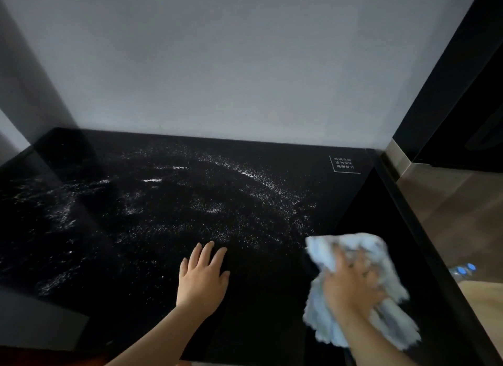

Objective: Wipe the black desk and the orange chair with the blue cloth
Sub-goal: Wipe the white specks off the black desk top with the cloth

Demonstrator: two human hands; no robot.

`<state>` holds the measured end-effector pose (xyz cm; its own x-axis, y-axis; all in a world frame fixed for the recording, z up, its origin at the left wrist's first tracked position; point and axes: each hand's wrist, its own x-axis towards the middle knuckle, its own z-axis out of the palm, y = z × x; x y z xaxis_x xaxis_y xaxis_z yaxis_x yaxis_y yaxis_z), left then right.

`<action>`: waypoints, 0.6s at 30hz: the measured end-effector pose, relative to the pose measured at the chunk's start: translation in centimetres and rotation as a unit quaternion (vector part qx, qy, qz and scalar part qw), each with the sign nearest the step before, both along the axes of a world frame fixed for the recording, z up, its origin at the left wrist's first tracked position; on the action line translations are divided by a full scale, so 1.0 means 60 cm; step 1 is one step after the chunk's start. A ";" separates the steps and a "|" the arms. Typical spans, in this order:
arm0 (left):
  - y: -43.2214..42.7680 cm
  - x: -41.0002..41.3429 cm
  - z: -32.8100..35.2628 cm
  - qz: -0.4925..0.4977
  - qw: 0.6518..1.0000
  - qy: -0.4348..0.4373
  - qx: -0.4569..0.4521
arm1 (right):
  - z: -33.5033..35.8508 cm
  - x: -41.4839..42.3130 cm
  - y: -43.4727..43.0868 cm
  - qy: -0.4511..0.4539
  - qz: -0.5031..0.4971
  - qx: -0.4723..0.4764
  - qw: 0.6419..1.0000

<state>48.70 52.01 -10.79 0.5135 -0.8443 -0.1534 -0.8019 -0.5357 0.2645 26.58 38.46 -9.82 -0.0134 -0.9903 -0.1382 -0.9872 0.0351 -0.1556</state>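
Note:
The black desk [114,256] fills the lower half of the view, its glossy top streaked with white specks and smears across the middle and left. My left hand [202,277] lies flat on the desk near the front, fingers straight and spread. To the right, my right hand [351,281] presses on the crumpled light blue cloth [381,245], which rests on the desk near its right edge and looks motion-blurred. The orange chair shows only as a dim orange strip [54,359] at the bottom left edge.
A grey wall [245,66] rises straight behind the desk. A small white printed label [344,164] sits at the desk's back right corner. Right of the desk lie a wooden floor [457,216], a dark cabinet [468,107] and bottles with blue caps [462,270].

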 end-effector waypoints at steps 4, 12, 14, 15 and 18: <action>-0.061 0.013 0.004 0.013 0.999 -0.013 0.030 | 0.000 0.031 0.044 -0.007 0.316 -0.086 0.945; -0.140 0.022 0.016 0.102 0.987 0.064 0.106 | -0.001 -0.076 -0.168 -0.026 -0.051 -0.077 0.995; -0.146 0.018 0.014 0.107 0.985 0.051 0.126 | 0.002 -0.045 -0.161 -0.023 -0.011 -0.093 0.995; -0.149 0.017 0.015 0.111 0.984 0.046 0.129 | 0.004 -0.020 -0.150 -0.031 0.035 -0.092 0.995; -0.155 0.015 0.018 0.123 0.982 0.038 0.137 | 0.006 0.041 -0.085 -0.118 0.237 -0.136 0.955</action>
<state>49.61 42.69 -9.70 0.6742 -0.6185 -0.4036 -0.6234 -0.7697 0.1380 29.03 33.37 -9.44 0.4446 -0.8773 0.1807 -0.8185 -0.4799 -0.3159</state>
